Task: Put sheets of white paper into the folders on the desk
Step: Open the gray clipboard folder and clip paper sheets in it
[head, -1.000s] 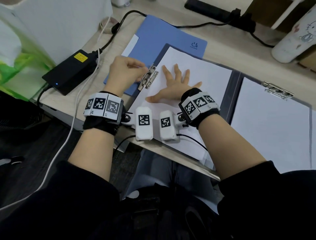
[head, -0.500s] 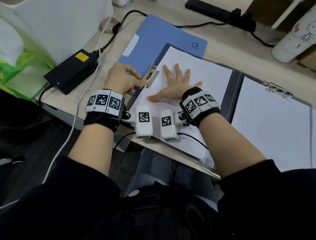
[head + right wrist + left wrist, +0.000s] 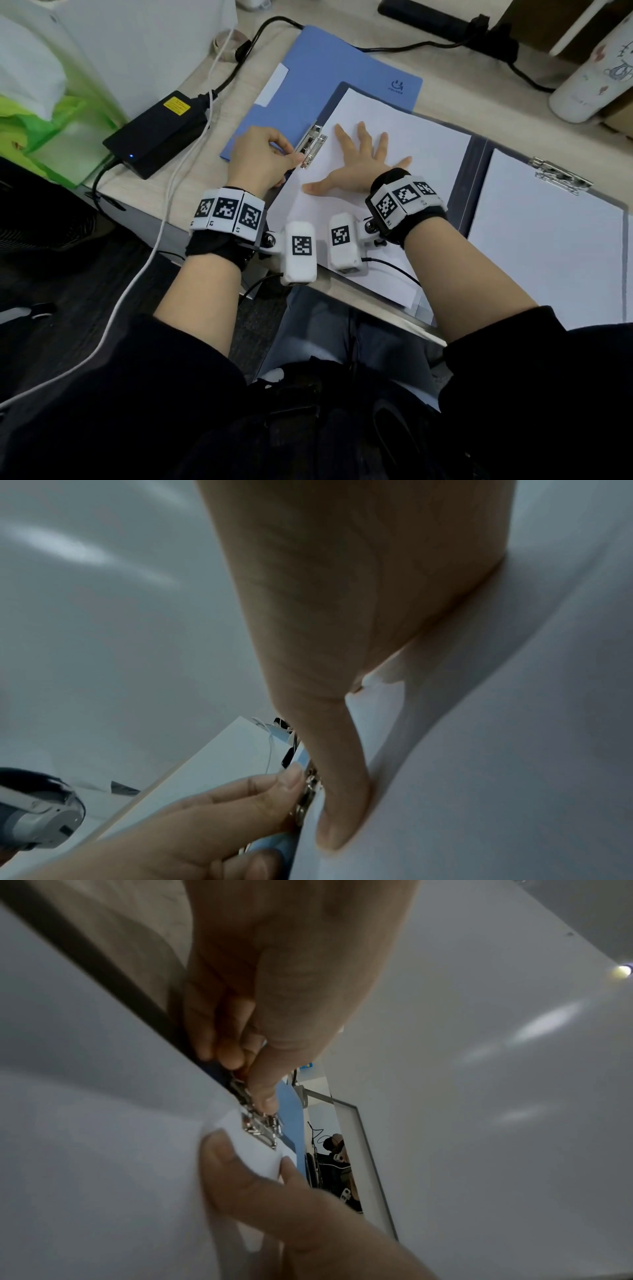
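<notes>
1. Head view: the left hand (image 3: 263, 156) has its grip narrow, thumb and fingers pinching the metal clip (image 3: 313, 145) at the left edge of the open dark folder (image 3: 474, 192). The right hand (image 3: 359, 164) lies flat with its grip wide, fingers spread, pressing the sheet of white paper (image 3: 421, 161) down inside that folder. The sheet's edge sits right at the clip. A closed blue folder (image 3: 329, 78) lies partly under the dark one, farther back on the bench (image 3: 442, 65). To the right, a second sheet (image 3: 548, 250) lies under another clip (image 3: 561, 175). A black power adapter (image 3: 157, 132) sits to the left, and a white bottle (image 3: 596, 75) stands at the far right.

2. Left wrist view: the left hand (image 3: 274, 988) pinches the clip (image 3: 260, 1123) between thumb and fingertips. The paper (image 3: 103, 1123) fills the lower left, and the right hand's thumb (image 3: 246, 1175) rests flat on it just beside the clip.

3. Right wrist view: the right hand (image 3: 359, 615) is pressed flat on the paper (image 3: 496, 750), thumb outstretched. The left hand (image 3: 222, 818) holds the clip (image 3: 308, 794), touching the sheet's edge; a strip of blue folder (image 3: 274, 845) shows beneath its fingers.
</notes>
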`<state>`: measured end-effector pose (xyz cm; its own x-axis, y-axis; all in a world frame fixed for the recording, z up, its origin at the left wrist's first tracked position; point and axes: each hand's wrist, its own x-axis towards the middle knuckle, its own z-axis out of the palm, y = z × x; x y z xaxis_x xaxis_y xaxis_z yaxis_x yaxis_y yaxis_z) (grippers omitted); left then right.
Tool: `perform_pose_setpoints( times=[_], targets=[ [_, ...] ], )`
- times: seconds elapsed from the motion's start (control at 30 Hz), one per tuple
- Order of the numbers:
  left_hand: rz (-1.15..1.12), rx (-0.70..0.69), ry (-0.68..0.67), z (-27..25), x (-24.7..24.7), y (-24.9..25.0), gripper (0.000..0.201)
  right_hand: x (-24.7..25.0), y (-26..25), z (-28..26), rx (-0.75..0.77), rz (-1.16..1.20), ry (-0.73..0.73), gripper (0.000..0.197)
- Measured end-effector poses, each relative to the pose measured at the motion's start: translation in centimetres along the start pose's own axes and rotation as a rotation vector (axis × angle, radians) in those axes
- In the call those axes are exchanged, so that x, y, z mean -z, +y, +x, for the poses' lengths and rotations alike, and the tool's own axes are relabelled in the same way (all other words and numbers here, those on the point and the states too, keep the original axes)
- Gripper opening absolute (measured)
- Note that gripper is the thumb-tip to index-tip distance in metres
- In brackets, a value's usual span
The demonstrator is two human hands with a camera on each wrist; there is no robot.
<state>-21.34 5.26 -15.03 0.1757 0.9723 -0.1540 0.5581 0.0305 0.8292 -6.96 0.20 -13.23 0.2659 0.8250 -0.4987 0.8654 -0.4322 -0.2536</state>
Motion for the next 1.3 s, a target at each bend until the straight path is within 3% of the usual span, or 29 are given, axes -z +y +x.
perform_pose_setpoints(
  times=[0.17,0.4,0.57,0.67,0.77,0.83,0.93,1.07,1.3],
  targets=[
    [0.045,-0.038,0.068,-2.0,0.4,-0.7,0.012,-0.3,0.2,-0.9,0.017,-0.01,0.032,0.115],
    [0.191,-0.013,0.139,-5.4,1.8,-1.8,0.02,-0.6,1.3,-4.0,0.082,0.014,0.041,0.097],
    [0.23,-0.032,0.101,-7.7,1.8,-2.4,0.021,-1.6,3.4,-7.0,0.0,0.092,0.057,0.1],
    [0.13,-0.026,0.073,-8.2,1.6,-2.4,0.021,-2.3,4.5,-8.3,-0.03,0.166,0.082,0.101],
    [-0.107,0.001,0.092,-8.0,1.6,-2.5,0.014,-2.6,5.0,-9.0,-0.009,0.219,0.112,0.101],
    [-0.267,0.003,0.134,-8.0,1.7,-2.3,0.024,-2.9,5.4,-9.5,0.024,0.271,0.137,0.1],
    [-0.504,-0.099,0.142,-9.2,2.1,-0.8,0.028,-3.0,5.7,-10.6,0.091,0.428,0.18,0.099],
    [-0.713,-0.286,0.068,-11.6,2.0,2.0,0.028,-2.5,5.7,-13.4,0.198,0.61,0.261,0.083],
    [-0.601,-0.706,-0.212,-15.6,-0.3,7.9,0.066,-0.9,7.8,-18.3,0.345,0.81,0.291,0.082]
  ],
)
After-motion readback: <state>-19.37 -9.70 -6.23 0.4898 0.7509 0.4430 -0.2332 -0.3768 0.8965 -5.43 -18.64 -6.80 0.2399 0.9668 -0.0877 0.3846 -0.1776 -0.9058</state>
